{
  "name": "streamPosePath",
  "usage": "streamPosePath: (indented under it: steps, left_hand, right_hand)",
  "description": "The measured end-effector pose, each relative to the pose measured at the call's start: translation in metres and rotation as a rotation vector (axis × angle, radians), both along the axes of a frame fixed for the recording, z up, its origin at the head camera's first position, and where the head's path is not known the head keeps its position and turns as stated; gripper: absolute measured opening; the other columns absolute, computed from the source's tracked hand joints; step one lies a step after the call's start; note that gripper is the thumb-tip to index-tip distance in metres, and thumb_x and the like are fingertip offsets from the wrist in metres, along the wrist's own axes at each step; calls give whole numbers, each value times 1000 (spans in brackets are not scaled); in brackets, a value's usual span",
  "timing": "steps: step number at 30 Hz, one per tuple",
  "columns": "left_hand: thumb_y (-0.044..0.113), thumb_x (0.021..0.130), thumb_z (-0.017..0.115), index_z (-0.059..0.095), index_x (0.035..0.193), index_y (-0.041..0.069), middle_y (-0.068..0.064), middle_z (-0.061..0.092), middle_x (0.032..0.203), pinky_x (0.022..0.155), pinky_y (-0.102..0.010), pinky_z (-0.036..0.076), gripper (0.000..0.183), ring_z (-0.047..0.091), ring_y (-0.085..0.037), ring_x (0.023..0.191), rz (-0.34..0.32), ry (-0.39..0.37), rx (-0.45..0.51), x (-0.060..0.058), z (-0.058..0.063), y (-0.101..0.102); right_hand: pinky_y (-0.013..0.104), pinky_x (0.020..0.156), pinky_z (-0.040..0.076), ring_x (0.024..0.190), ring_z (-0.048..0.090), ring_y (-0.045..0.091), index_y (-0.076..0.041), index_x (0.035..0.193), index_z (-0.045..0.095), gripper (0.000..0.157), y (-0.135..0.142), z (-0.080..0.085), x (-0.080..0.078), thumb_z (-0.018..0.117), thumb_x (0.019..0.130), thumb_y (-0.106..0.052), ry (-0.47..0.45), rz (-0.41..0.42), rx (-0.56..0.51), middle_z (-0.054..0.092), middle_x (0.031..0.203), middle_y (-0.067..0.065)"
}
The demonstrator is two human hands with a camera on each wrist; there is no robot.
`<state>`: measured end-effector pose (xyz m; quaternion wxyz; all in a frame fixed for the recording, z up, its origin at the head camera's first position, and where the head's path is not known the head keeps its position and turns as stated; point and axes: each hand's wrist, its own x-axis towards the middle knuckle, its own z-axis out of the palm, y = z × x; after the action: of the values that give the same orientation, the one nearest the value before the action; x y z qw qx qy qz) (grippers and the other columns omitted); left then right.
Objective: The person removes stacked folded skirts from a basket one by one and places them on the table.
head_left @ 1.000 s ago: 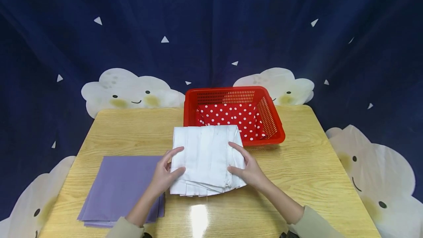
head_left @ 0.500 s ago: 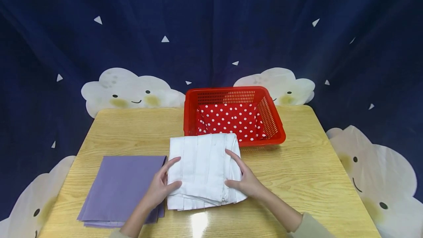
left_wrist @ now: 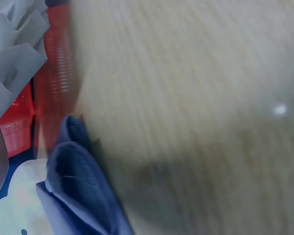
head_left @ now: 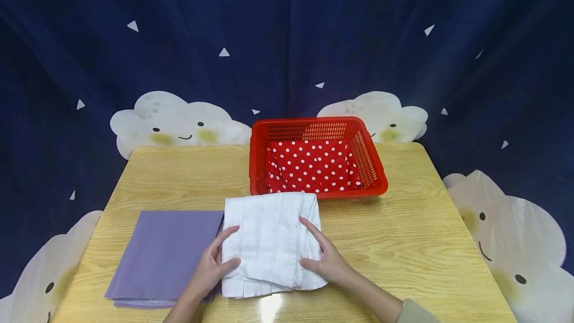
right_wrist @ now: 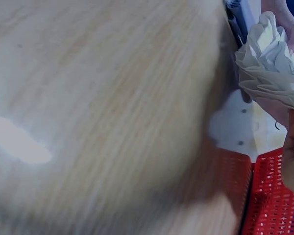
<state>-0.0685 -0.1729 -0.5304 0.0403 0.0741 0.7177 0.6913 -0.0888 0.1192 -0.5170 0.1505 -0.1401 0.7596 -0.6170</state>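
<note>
A folded white cloth, several layers thick, is held between my two hands in front of the basket. My left hand grips its left edge, thumb and a finger on top, the other fingers hidden beneath. On the opposite edge my right hand holds it the same way. Both wrist views show wooden table under the cloth, whose layered folds appear at the right of the right wrist view. A folded purple cloth lies to the left, its rolled fold visible in the left wrist view.
Behind the white cloth stands a red plastic basket with a red polka-dot cloth inside. The wooden table extends to both sides. A dark blue curtain with clouds and triangles hangs behind it.
Both hands have drawn the white cloth toward me and slightly left, uncovering more of the basket's front and the polka-dot cloth. The purple cloth and basket have stayed put.
</note>
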Motion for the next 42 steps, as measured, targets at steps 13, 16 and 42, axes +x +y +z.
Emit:
streamPosePath:
  steps: [13, 16, 42]
  left_hand:
    - [-2, 75, 70, 45, 133, 4, -18, 39, 138, 92, -16, 38, 63, 41, -9, 121, -42, 11, -7, 1, -24, 1]
    - [4, 75, 71, 47, 132, 11, -12, 41, 138, 103, -23, 26, 63, 28, -15, 131, -23, -10, -91, -4, -26, 3]
    - [-5, 69, 70, 50, 131, 15, -14, 38, 140, 104, -51, 25, 68, 28, -34, 131, 58, -291, -227, -20, -27, 9]
  right_hand:
    - [59, 104, 8, 137, 13, 24, -23, 143, 30, 85, -1, -23, 10, 69, 72, 2, 6, -5, 3, 26, 148, -3]
    - [62, 103, 6, 137, 12, 27, -23, 143, 30, 85, -1, -25, 7, 69, 72, 1, -13, -16, 10, 26, 149, -2]
    - [65, 100, 16, 134, 15, 41, -13, 142, 33, 81, -6, -18, -2, 68, 70, 5, -152, -69, 73, 26, 147, 14]
